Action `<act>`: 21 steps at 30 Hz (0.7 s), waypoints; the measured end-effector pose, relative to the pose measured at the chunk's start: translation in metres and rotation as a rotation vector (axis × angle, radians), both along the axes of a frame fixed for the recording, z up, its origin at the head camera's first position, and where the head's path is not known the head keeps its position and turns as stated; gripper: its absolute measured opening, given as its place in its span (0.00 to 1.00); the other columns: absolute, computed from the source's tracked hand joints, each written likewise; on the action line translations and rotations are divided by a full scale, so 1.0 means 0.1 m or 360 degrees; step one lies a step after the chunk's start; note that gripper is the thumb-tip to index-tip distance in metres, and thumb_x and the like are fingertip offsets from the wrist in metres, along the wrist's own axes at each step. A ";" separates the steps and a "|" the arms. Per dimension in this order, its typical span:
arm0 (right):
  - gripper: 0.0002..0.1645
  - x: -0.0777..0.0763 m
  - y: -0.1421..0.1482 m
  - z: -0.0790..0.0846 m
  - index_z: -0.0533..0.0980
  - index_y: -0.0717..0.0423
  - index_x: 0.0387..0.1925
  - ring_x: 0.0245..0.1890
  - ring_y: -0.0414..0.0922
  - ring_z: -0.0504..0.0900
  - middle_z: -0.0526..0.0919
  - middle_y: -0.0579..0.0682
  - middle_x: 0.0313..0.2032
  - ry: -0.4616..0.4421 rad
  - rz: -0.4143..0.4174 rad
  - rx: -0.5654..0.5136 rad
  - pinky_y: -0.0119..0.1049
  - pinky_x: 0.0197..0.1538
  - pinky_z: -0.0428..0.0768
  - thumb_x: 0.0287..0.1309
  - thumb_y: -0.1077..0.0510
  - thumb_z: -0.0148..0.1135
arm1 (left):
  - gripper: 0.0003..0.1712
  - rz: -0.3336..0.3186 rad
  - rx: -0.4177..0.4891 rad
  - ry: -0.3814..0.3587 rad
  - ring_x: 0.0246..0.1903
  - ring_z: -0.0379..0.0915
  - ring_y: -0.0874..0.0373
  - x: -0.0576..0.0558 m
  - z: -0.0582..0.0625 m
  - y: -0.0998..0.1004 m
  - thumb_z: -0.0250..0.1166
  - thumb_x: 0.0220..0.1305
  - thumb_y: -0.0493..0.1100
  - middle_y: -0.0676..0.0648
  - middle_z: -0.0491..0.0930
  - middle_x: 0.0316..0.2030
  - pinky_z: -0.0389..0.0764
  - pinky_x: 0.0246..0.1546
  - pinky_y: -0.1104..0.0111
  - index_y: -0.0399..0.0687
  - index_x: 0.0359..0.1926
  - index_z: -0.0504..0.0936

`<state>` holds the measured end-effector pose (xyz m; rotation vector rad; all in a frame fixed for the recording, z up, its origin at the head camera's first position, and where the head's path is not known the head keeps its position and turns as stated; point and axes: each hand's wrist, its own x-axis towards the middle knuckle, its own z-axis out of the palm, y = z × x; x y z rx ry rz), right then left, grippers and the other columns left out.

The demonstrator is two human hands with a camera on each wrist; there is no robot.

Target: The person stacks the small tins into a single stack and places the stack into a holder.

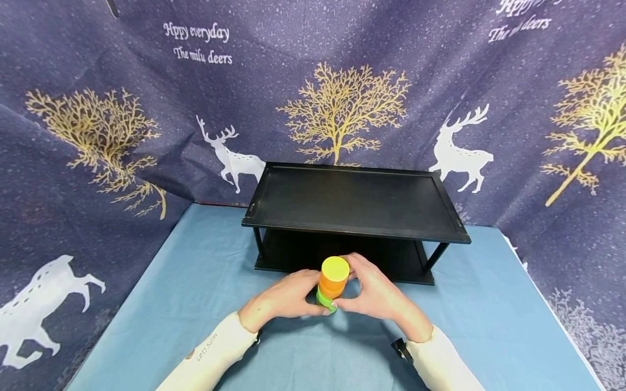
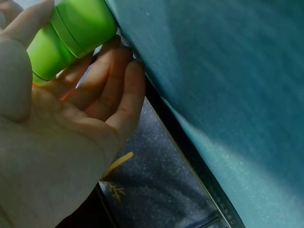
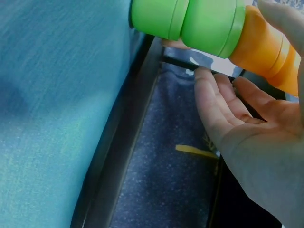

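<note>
A stack of round plastic pieces [image 1: 332, 282] stands upright over the blue cloth, green below, orange above, with a flat yellow top. My left hand [image 1: 290, 296] grips it from the left. In the left wrist view its thumb lies along one side of the green part [image 2: 71, 38] and its fingers curve behind. My right hand [image 1: 374, 290] is round the other side, thumb at the green part in the head view and index finger up by the yellow top. Two green sections [image 3: 211, 23] and the orange part [image 3: 259, 40] show in the right wrist view; the right thumb overlaps the orange.
Just behind the hands is a black two-level shelf [image 1: 352, 201], its front posts resting on a lower board [image 1: 293, 252]. Blue cloth [image 1: 195, 260] covers the table. A dark curtain [image 1: 254, 81] with deer and trees hangs round the back and sides.
</note>
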<state>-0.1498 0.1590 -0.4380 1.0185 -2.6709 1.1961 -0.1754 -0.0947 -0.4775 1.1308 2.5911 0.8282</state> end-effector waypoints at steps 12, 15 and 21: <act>0.42 -0.01 -0.01 -0.10 0.75 0.47 0.64 0.51 0.40 0.79 0.79 0.43 0.56 0.0005 0.0056 0.0041 0.49 0.54 0.86 0.48 0.55 0.86 | 0.34 0.0001 0.0032 -0.0019 0.52 0.77 0.65 0.00 0.00 -0.01 0.79 0.61 0.59 0.64 0.81 0.55 0.78 0.64 0.61 0.63 0.65 0.78; 0.41 -0.02 -0.02 -0.12 0.75 0.46 0.64 0.50 0.40 0.79 0.79 0.43 0.55 -0.0005 0.0068 0.0053 0.48 0.53 0.86 0.48 0.56 0.86 | 0.35 0.0007 0.0042 -0.0027 0.51 0.77 0.66 0.00 0.00 -0.02 0.80 0.60 0.59 0.63 0.82 0.55 0.79 0.63 0.63 0.62 0.66 0.77; 0.41 -0.03 -0.04 -0.17 0.75 0.45 0.64 0.50 0.41 0.80 0.80 0.44 0.56 -0.0023 0.0094 0.0054 0.47 0.53 0.86 0.49 0.58 0.85 | 0.36 0.0048 0.0021 -0.0050 0.50 0.77 0.66 -0.01 -0.01 -0.02 0.80 0.58 0.60 0.63 0.82 0.52 0.80 0.60 0.64 0.60 0.64 0.77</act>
